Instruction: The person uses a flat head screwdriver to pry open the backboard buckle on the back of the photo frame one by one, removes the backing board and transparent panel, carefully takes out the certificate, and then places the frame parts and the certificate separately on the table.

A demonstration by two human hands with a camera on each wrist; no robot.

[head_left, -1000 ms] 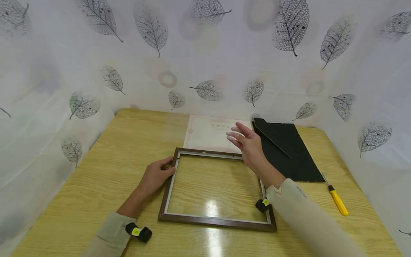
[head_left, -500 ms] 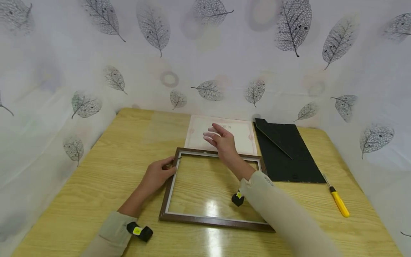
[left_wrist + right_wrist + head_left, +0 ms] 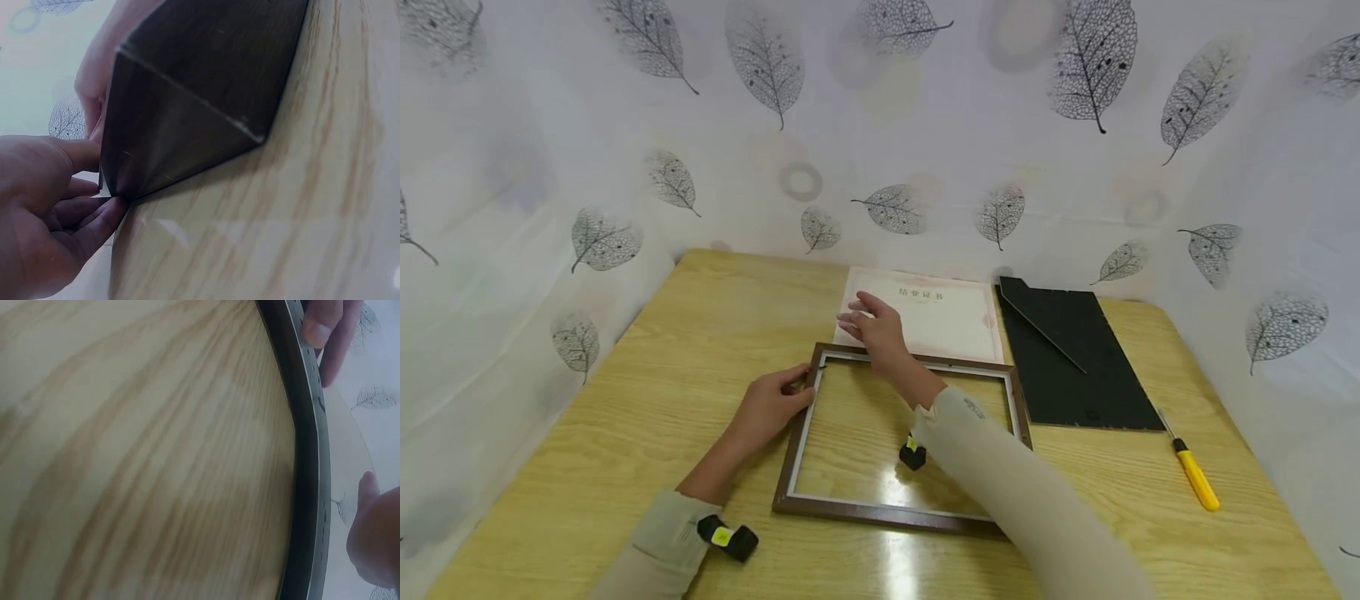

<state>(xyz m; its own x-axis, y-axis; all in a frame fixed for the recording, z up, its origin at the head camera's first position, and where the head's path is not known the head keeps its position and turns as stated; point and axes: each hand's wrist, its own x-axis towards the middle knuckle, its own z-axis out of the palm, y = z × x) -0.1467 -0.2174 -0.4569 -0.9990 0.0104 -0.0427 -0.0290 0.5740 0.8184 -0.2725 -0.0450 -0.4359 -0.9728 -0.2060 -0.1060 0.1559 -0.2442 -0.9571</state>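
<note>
A brown picture frame (image 3: 895, 514) with a pale inner lip lies on the table, and bare wood shows through its opening. My left hand (image 3: 767, 408) grips its left side near the far corner, thumb on the rail; in the left wrist view the fingertips (image 3: 112, 212) are at the frame's lower edge. Over the far rail, my right hand (image 3: 876, 329) hovers with loosely bent fingers and nothing held, overlapping the certificate sheet (image 3: 955, 321) behind the frame. The right wrist view shows the frame's rail (image 3: 306, 462) between the table surface and my right hand.
At the back right lies a black backing board (image 3: 1075, 358) with its stand strut (image 3: 1041, 329). A yellow-handled screwdriver (image 3: 1197, 479) rests near the table's right side. A curtain (image 3: 880, 125) printed with leaves encloses the table (image 3: 625, 417) at the back and sides.
My right hand has moved left along the far rail, from above the right part of the certificate to its left part. My left hand keeps its grip and the picture frame stays put.
</note>
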